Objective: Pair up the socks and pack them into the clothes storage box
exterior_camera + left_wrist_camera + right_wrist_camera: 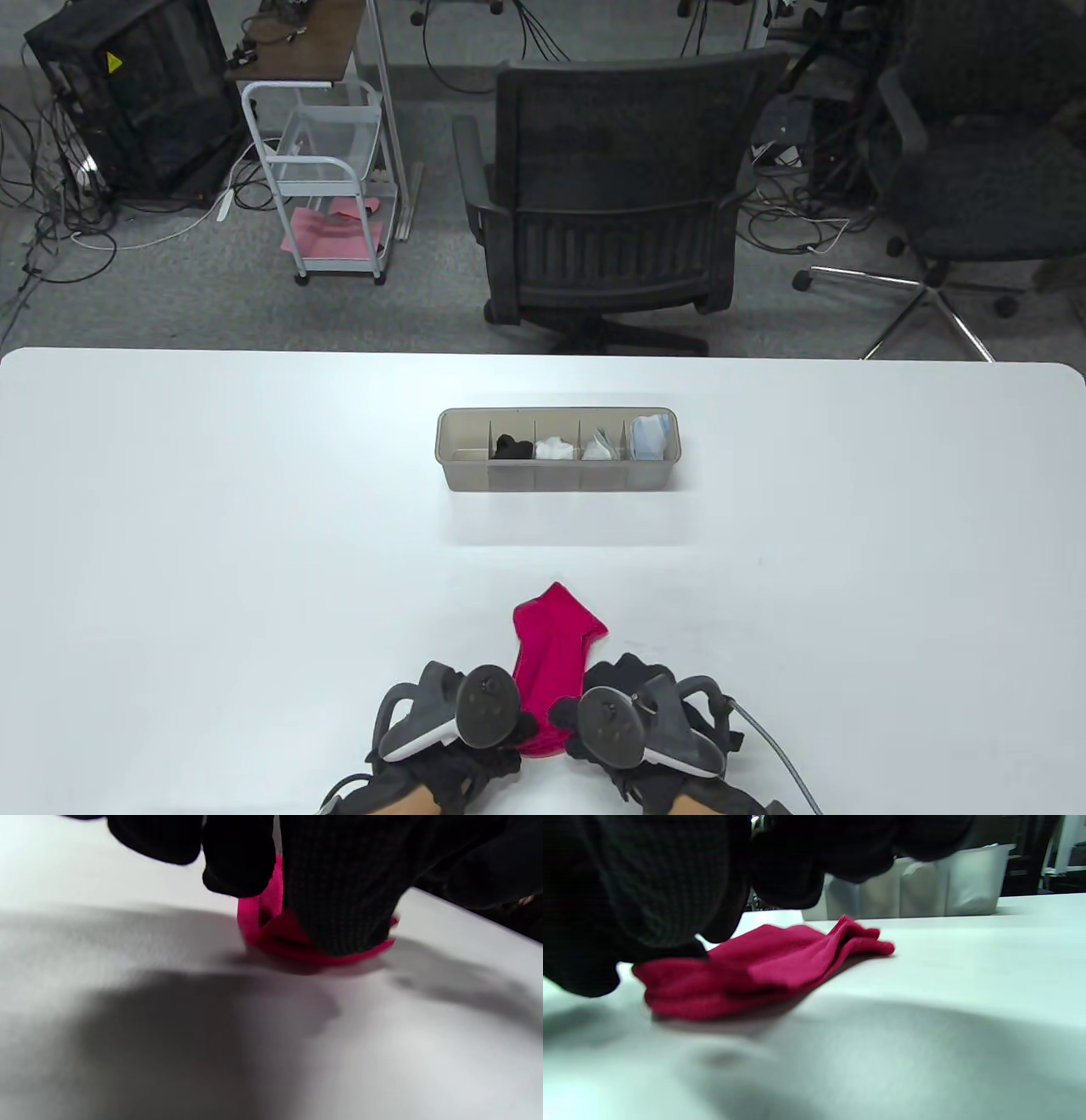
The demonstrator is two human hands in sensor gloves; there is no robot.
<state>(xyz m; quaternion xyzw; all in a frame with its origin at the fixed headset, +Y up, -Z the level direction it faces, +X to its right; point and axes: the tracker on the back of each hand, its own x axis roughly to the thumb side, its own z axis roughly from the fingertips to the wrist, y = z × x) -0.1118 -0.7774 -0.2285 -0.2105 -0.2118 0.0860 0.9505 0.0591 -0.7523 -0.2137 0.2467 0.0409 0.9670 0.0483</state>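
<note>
Red socks (pixel 553 658) lie stacked flat near the table's front edge, toes pointing away from me. My left hand (pixel 509 730) grips their near end from the left; in the left wrist view its fingers (pixel 339 899) curl over the red cuff (pixel 292 942). My right hand (pixel 570 722) pinches the same end from the right, its fingers (pixel 649 899) on the red socks (pixel 768 967). The grey storage box (pixel 557 482) stands at mid-table with black, white, pale and blue-white sock bundles in its right compartments; the leftmost compartment looks empty.
The white table (pixel 212 526) stretches wide on both sides. A black office chair (pixel 611 195) stands beyond its far edge, with a white cart (pixel 327 170) to the left on the floor. A grey cable (pixel 780 755) trails from my right wrist.
</note>
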